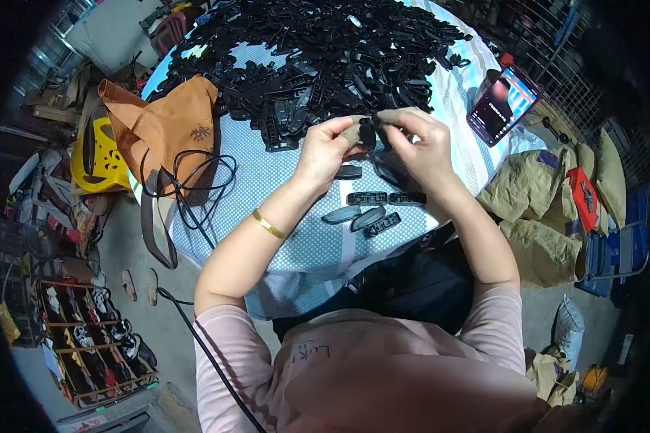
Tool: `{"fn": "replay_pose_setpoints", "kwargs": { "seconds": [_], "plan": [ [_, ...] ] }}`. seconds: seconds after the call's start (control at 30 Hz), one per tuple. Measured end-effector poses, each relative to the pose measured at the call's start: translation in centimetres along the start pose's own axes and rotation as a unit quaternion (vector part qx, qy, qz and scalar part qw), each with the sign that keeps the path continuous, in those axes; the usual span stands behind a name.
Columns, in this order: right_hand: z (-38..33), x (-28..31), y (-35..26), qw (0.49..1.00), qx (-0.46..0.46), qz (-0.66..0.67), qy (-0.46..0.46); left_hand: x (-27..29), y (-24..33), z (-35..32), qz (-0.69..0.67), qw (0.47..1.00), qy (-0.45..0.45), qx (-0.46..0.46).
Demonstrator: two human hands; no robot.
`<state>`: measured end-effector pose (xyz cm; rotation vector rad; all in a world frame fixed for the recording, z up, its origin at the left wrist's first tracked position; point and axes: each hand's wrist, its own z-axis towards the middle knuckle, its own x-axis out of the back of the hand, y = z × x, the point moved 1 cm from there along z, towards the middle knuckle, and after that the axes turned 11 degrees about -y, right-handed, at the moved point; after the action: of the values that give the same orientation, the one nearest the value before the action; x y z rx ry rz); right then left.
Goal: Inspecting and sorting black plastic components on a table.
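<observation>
1. One black part (367, 134), pinched by our left hand (326, 151), just before the heap (339, 43).
2. Our right hand (422, 137), before the heap, fingers narrowed; hold indiscernible.
3. Loose pieces (367, 198), nearer us than the heap.

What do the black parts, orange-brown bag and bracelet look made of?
Black parts: probably moulded plastic, satin to slightly glossy; repeated shapes, ribbed open undersides and soft highlights suggest it.
Orange-brown bag: leather or imitation, mostly matte; smooth face with stiff folds. Can't tell which.
Bracelet: likely metal, polished and gold-coloured, from its bright sheen; solid or plated is unclear.
</observation>
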<state>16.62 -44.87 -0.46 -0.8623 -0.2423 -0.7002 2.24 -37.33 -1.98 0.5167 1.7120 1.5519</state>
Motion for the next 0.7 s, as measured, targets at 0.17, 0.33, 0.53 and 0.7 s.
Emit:
{"fn": "replay_pose_setpoints", "kwargs": {
  "seconds": [0.17, 0.33, 0.53, 0.7],
  "plan": [
    [-0.3, 0.0, -0.3, 0.993, 0.055, -0.088, -0.052, 0.5, 0.1, -0.1, 0.067, 0.997, -0.031, -0.014],
    [-0.6, -0.1, -0.8, 0.982, 0.110, -0.148, -0.040, 0.3, 0.2, -0.1, 0.078, 0.996, -0.037, 0.006],
    [-0.8, -0.5, -1.9, 0.964, 0.119, -0.234, -0.047, -1.0, -0.1, -1.0, 0.028, 0.998, -0.044, -0.027],
    [-0.1, -0.6, -1.6, 0.990, 0.065, -0.122, -0.042, -1.3, 0.4, -1.0, -0.060, 0.994, -0.068, -0.055]
  ]
}}
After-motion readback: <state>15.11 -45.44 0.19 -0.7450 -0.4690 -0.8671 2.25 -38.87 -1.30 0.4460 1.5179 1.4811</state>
